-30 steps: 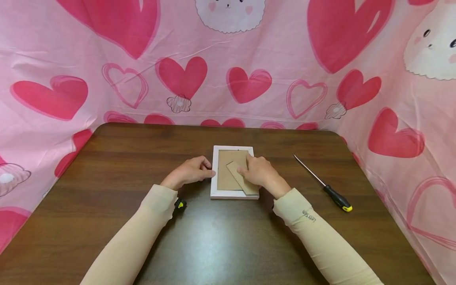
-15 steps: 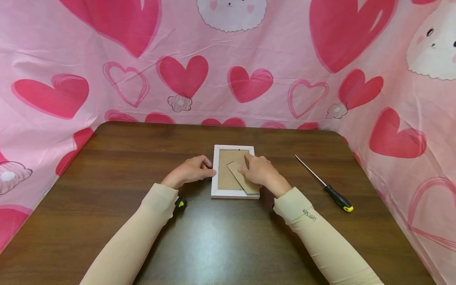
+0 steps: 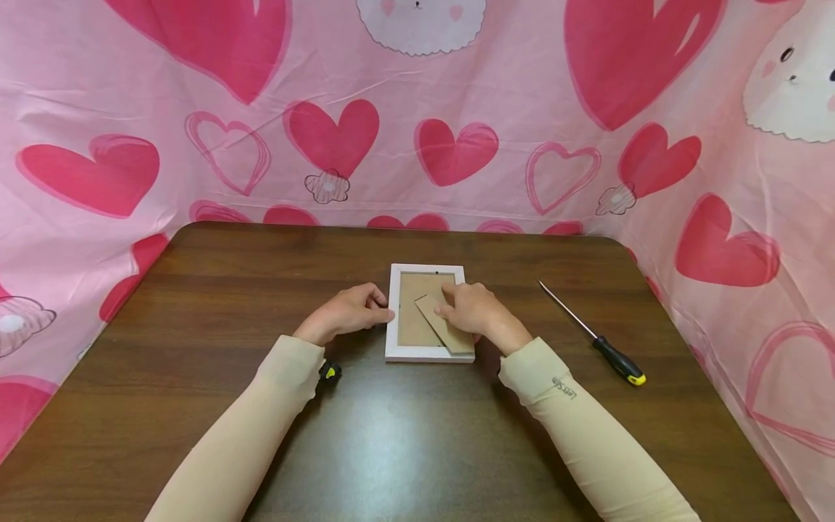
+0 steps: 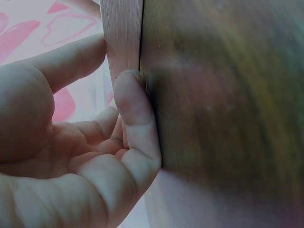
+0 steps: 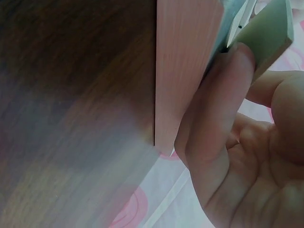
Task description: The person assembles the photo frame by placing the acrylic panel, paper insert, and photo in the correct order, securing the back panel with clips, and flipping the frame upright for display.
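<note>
A white frame [image 3: 417,354] lay on the brown worktop [image 3: 261,268], between the two hands, with a brown board [image 3: 411,322] facing up inside it; a thin tan flap [image 3: 450,335] slanted over the board, and its near end reached over the frame's near right corner; the right wrist view showed the flap tipped up, with a gap under it. The left hand [image 3: 349,312] had its grip closed on the frame's left side, thumb on the edge and a bent finger against the side; the right hand [image 3: 479,312] had its grip closed on the flap, thumb on top and a finger tucked under.

A screwdriver [image 3: 607,351] lay well off to the right, its yellow handle end nearer the person and its metal tip pointing away; a small black and yellow thing [image 3: 330,373] peeked out by the left sleeve [image 3: 228,428], too hidden to name; pink cloth [image 3: 398,94] with red hearts hung behind the worktop.
</note>
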Motion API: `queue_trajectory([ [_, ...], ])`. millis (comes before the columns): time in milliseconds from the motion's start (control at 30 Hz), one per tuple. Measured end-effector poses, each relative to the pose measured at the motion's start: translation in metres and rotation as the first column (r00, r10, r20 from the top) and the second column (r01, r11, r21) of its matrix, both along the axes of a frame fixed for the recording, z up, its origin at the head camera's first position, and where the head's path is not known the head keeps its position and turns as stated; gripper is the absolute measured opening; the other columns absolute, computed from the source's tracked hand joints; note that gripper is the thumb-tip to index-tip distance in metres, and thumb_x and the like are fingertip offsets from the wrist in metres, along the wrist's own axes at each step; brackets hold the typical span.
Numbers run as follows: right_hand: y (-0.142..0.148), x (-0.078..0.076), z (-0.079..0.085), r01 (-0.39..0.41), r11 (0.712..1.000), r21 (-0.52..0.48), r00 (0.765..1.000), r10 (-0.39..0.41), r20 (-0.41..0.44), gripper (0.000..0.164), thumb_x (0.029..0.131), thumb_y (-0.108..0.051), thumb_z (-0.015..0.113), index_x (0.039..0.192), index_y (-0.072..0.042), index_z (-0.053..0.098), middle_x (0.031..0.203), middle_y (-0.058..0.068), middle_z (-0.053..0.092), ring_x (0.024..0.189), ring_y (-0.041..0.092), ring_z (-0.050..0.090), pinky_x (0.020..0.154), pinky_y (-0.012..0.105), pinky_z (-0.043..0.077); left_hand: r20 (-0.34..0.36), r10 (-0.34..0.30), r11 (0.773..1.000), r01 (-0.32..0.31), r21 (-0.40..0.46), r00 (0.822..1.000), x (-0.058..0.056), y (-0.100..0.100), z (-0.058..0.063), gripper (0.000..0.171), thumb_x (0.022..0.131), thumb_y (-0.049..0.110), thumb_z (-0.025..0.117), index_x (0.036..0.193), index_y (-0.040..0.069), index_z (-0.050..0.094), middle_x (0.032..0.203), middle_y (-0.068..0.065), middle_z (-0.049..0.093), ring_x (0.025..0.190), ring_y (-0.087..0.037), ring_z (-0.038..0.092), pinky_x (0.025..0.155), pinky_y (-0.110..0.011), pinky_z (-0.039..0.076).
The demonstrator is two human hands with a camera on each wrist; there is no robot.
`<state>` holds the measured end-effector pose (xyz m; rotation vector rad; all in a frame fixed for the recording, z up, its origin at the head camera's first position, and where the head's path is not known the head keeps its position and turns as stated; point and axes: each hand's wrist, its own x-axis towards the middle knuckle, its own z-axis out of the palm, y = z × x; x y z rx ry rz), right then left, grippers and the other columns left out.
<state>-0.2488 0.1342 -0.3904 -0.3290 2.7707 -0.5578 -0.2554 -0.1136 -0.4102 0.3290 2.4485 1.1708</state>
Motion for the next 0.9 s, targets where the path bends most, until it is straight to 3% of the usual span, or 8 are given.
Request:
queue_trajectory([
  [367,0.0012,-0.0021,-0.0007,0.014,1.000,-0.014,1.000,-0.014,0.020,0.060,0.095,-0.036,0.060,0.146,-0.015,0.038,0.133,0.023,0.047,0.049,0.018,0.060,0.041,0.032,0.050,-0.005,-0.001,1.000,0.001,-0.003,1.000,-0.0012,0.0003,-0.0023,0.033,0.087,0.030,0.070,0.106,0.008,0.055,0.089,-0.007,0.058,0.078,-0.020,0.056,0.068,-0.032,0.046],
  [533,0.0011,-0.0036,-0.0006,-0.001,0.999,0.034,1.000,0.001,0.001,0.060,0.094,-0.040,0.060,0.145,-0.016,0.040,0.133,0.023,0.048,0.061,0.025,0.064,0.044,0.031,0.050,0.004,0.005,1.000,-0.005,-0.005,1.000,-0.0003,0.0004,-0.0004,0.033,0.087,0.030,0.070,0.107,0.009,0.055,0.090,-0.008,0.058,0.079,-0.021,0.056,0.069,-0.032,0.046],
  [600,0.0006,-0.0043,-0.0002,-0.020,0.996,0.091,0.999,0.023,-0.031,0.060,0.094,-0.042,0.059,0.145,-0.016,0.041,0.132,0.020,0.050,0.075,0.024,0.064,0.055,0.031,0.053,0.009,0.008,1.000,-0.008,-0.007,1.000,0.0000,0.0002,0.0001,0.032,0.087,0.030,0.070,0.106,0.009,0.055,0.091,-0.008,0.058,0.079,-0.021,0.055,0.068,-0.033,0.047],
  [700,-0.0001,-0.0049,0.0001,-0.027,0.992,0.120,0.999,0.030,-0.031,0.061,0.094,-0.043,0.059,0.145,-0.017,0.040,0.132,0.020,0.050,0.073,0.025,0.065,0.062,0.035,0.054,0.012,0.008,1.000,-0.008,-0.009,1.000,0.0003,-0.0005,0.0002,0.032,0.088,0.031,0.070,0.107,0.009,0.055,0.091,-0.008,0.058,0.079,-0.022,0.055,0.068,-0.033,0.047],
  [767,-0.0007,-0.0052,0.0006,-0.030,0.990,0.138,0.999,0.035,-0.030,0.060,0.094,-0.044,0.058,0.145,-0.017,0.040,0.130,0.021,0.051,0.069,0.023,0.065,0.061,0.033,0.053,0.011,0.010,1.000,-0.010,-0.010,1.000,0.0002,-0.0007,0.0000,0.032,0.087,0.031,0.070,0.106,0.010,0.055,0.091,-0.008,0.058,0.079,-0.021,0.055,0.068,-0.033,0.046],
  [833,-0.0008,-0.0052,0.0010,-0.024,0.992,0.126,1.000,0.024,-0.001,0.060,0.095,-0.044,0.057,0.146,-0.018,0.039,0.130,0.023,0.049,0.054,0.022,0.064,0.051,0.033,0.052,0.011,0.011,1.000,-0.010,-0.012,1.000,0.0000,-0.0008,-0.0004,0.033,0.087,0.032,0.070,0.106,0.010,0.055,0.090,-0.008,0.058,0.079,-0.021,0.055,0.068,-0.033,0.046],
  [900,-0.0011,-0.0052,0.0021,-0.030,0.987,0.159,0.999,0.031,-0.008,0.059,0.095,-0.046,0.056,0.145,-0.020,0.040,0.128,0.022,0.050,0.053,0.022,0.063,0.052,0.035,0.052,0.012,0.012,1.000,-0.012,-0.013,1.000,-0.0002,-0.0005,-0.0005,0.033,0.087,0.032,0.071,0.106,0.010,0.056,0.089,-0.008,0.058,0.079,-0.021,0.055,0.068,-0.033,0.046],
])
